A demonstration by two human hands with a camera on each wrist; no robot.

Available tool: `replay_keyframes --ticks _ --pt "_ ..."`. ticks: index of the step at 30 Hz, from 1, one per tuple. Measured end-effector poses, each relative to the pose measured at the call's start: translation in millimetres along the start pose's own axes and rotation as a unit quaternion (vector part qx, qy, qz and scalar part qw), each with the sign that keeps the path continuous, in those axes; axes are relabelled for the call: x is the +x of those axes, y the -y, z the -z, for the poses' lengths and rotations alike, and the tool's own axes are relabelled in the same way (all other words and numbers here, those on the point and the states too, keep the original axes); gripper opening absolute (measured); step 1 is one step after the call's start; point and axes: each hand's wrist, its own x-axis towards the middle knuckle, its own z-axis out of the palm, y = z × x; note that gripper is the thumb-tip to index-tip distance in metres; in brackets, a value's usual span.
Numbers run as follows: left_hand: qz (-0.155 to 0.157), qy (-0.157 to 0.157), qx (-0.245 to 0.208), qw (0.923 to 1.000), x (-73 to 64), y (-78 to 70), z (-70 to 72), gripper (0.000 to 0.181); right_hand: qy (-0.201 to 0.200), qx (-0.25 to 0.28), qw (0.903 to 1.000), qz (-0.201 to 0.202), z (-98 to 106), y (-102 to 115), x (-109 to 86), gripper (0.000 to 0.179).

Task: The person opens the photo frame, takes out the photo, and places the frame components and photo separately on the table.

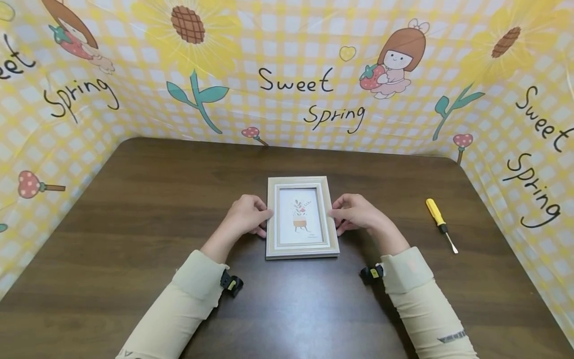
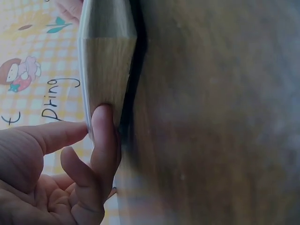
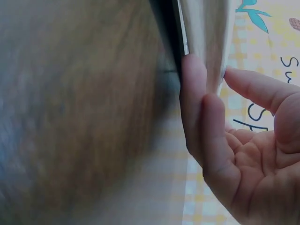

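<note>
A cream picture frame (image 1: 300, 251) with a white-lined border lies face up in the middle of the head view. Behind its front is a print (image 1: 301, 217) of a potted plant. My left hand (image 1: 246, 214) pinches the frame's left side, thumb at the front border and fingers along the side and underneath. On the opposite side, my right hand (image 1: 356, 213) holds it the same way. The left wrist view shows the frame's wood-toned side (image 2: 110, 65) against the fingers. In the right wrist view, two fingers (image 3: 193, 89) press the other side, across from the thumb.
A screwdriver (image 1: 437, 217) with a yellow handle lies on the right part of the brown table (image 1: 148, 214). Yellow checked cloth (image 1: 287, 30) with flowers and lettering surrounds the table's back and sides. A small black camera (image 1: 231, 283) sits at each wrist.
</note>
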Motion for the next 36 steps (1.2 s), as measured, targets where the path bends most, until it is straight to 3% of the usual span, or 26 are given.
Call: replay_keyframes --ticks 5,14,18,26,36 --pt "-0.002 -0.01 0.033 0.9994 -0.2 -3.8 -0.6 0.021 0.0 -0.008 1.0 0.002 -3.5 5.7 0.0 0.033" --pt "-0.026 -0.014 0.068 0.9972 3.3 -13.4 -2.9 0.016 -0.024 -0.086 0.996 -0.001 -5.7 7.5 0.9 0.042" --pt "-0.019 -0.013 0.078 0.9967 3.0 -14.6 -3.6 0.017 -0.024 -0.084 0.9961 0.001 -7.4 5.2 -1.5 0.04" --pt "-0.046 -0.026 0.104 0.9932 1.7 -16.8 -1.9 0.017 -0.029 -0.07 0.997 0.016 -9.1 3.7 -4.5 0.037" --pt "-0.053 -0.035 0.12 0.9907 -4.4 -22.2 0.6 0.017 -0.035 -0.059 0.9969 0.037 -9.3 4.5 -7.7 0.036"
